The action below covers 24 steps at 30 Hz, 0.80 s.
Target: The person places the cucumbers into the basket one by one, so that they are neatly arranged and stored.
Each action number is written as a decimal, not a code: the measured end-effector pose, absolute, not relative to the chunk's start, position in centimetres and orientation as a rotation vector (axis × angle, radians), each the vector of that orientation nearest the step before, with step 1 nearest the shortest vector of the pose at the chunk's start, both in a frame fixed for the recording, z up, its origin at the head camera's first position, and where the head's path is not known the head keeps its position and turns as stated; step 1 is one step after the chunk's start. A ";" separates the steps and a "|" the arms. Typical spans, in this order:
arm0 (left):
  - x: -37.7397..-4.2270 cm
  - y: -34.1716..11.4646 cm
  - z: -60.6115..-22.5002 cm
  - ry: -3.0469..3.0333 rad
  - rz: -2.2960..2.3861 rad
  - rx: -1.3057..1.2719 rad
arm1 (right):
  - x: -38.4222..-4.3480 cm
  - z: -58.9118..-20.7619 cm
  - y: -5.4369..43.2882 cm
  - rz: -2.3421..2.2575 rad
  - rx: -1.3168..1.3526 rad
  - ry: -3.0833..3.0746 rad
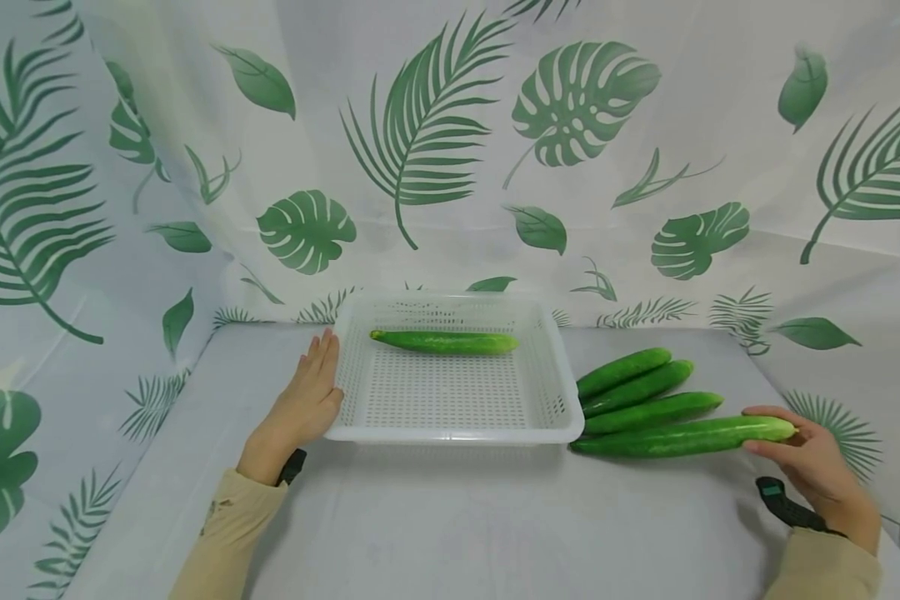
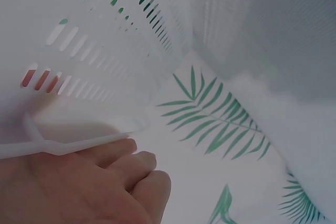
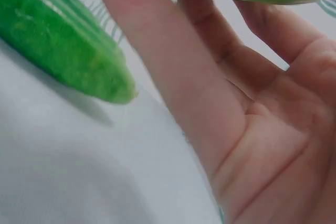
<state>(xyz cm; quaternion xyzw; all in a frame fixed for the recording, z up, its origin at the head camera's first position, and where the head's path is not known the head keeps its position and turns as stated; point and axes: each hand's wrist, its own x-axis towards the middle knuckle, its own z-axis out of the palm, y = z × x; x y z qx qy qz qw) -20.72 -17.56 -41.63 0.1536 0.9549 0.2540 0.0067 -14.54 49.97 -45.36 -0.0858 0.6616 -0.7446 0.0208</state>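
In the head view, my left hand holds the left side of a white plastic basket, thumb at its rim and fingers along the outside. Reddish skin shows through the wall slots in the left wrist view. One cucumber lies crosswise near the basket's back wall. My right hand pinches the pale right end of another cucumber between thumb and fingers. That end looks lifted, while the other end points toward the basket's front right corner. In the right wrist view, a cucumber lies left of the thumb.
Three more cucumbers, the back one, the middle one and the front one, fan out beside the basket's right wall. A white cloth covers the table. Leaf-print curtains stand behind and at both sides.
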 end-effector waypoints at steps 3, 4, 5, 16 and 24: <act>-20.6 -17.6 -41.6 2.993 0.793 0.483 | -14.7 -44.9 49.8 -2.391 -0.329 2.006; -20.6 -17.6 -41.6 2.994 0.787 0.484 | -14.8 -44.7 49.8 -2.406 -0.352 2.007; -20.6 -17.6 -41.6 2.995 0.785 0.484 | -14.8 -44.5 49.8 -2.416 -0.362 2.018; -20.7 -17.7 -41.7 2.999 0.787 0.499 | -15.0 -39.3 50.0 -2.343 -0.230 2.264; -20.6 -17.6 -41.6 2.994 0.794 0.505 | -16.1 -35.6 49.7 -2.276 -0.244 2.511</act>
